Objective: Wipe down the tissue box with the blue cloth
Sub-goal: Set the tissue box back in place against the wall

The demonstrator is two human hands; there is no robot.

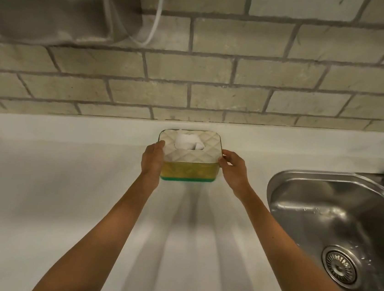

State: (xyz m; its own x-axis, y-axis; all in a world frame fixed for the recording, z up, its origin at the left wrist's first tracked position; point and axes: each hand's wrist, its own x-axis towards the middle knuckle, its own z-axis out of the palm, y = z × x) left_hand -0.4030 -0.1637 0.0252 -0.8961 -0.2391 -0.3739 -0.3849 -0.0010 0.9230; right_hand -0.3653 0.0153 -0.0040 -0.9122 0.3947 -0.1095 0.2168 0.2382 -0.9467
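The tissue box [189, 156] sits on a white counter [61, 190], close to the brick wall [193, 85]. It has a pale quilted top, a yellow side and a green bottom edge. A white tissue [187, 142] pokes out of the hole on top. The left hand [152, 157] holds the box's left side and the right hand [234, 168] holds its right side. A shiny metal sink [335, 221] with a round drain [341, 266] is on the right.
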